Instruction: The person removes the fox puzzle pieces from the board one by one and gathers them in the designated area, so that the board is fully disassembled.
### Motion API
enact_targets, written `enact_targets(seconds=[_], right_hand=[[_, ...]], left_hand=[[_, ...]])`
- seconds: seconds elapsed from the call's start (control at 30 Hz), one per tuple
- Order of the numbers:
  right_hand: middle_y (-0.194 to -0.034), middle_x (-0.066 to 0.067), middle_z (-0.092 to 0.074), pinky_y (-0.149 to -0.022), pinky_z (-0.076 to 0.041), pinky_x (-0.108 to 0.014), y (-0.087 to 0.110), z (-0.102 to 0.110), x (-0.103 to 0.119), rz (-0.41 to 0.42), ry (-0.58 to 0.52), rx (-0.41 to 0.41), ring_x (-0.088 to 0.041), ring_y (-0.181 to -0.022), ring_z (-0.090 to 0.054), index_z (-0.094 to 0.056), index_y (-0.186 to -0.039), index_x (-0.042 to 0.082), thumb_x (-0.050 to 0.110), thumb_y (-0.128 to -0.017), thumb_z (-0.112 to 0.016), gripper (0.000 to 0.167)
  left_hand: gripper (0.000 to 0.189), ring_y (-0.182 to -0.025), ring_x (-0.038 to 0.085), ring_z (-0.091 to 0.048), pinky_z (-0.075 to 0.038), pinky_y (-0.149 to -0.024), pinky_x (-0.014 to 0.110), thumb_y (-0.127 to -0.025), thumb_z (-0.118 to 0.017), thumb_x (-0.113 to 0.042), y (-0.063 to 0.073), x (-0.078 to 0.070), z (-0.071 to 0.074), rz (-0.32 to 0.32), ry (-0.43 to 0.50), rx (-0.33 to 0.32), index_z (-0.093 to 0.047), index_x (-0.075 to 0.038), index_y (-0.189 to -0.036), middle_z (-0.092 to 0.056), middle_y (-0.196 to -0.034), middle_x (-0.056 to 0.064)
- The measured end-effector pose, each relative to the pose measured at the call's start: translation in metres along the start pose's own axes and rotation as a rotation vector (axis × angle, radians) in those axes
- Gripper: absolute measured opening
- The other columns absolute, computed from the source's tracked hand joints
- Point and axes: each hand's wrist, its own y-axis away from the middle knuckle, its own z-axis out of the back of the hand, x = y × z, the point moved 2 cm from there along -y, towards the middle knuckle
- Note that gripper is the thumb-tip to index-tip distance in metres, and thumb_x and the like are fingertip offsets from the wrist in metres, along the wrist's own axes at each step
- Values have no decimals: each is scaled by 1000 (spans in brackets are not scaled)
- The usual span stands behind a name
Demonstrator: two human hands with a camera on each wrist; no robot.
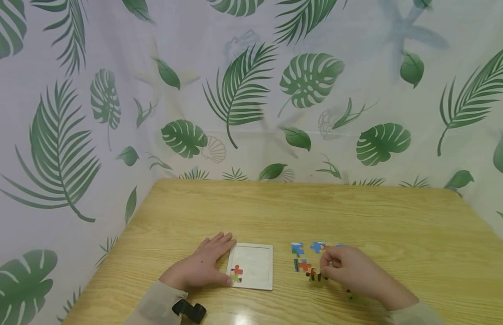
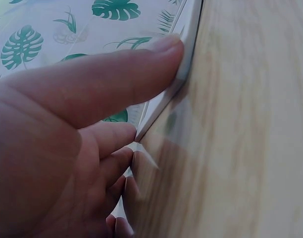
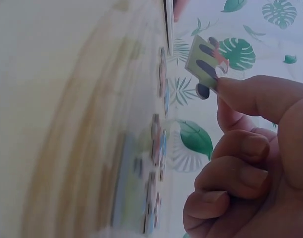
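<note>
My left hand (image 1: 206,262) lies along the left side of a white square puzzle tray (image 1: 257,266). Its thumb (image 2: 141,74) touches the tray's near left corner and its fingers extend to the far left corner. Inside the tray, at the lower left, sits a red and green puzzle patch (image 1: 237,273); the thumb partly overlaps that corner. To the right of the tray, my right hand (image 1: 354,271) pinches a jigsaw piece (image 3: 203,64) between thumb and index finger, raised off the table. The piece is green with dark shapes and some red. The other right fingers are curled in.
Loose jigsaw pieces lie right of the tray, among them a blue one (image 1: 297,248), another blue one (image 1: 317,247) and a red one (image 1: 305,265). The right hand hides part of this group. A patterned leaf curtain (image 1: 251,113) stands behind the wooden table (image 1: 296,207).
</note>
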Motion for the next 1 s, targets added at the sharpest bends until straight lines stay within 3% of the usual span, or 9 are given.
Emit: enact_targets(seconds=[0.2,0.6,1.0], right_hand=[[-64,5,-43,-51,-38,-28,7,5,-7,-33,-6,11,-9,-54,-38,-67,-90,16,26,-95,-70,11],[-67,6,-49,-54,-42,-26,14,8,-18,39,-26,58,-8,-60,-48,-65,-89,13,20,-96,-68,11],[-71,6,-56,-58,-44,-27,13,5,-23,30,9,81,-8,-63,-50,-65,-89,15,21,-95,-69,9]], left_hand=[[101,-155,28,-3,-2,-122,56,-83,-79,-49,0,-2,1,1,4,2,-28,-10,-161,-16,-168,8],[102,-155,30,-5,-2,-122,56,-83,-79,-52,1,-3,0,3,3,-3,-29,-9,-161,-17,-168,10],[102,-155,31,-4,-3,-121,57,-83,-79,-50,1,-5,1,2,5,-6,-28,-8,-161,-16,-168,11]])
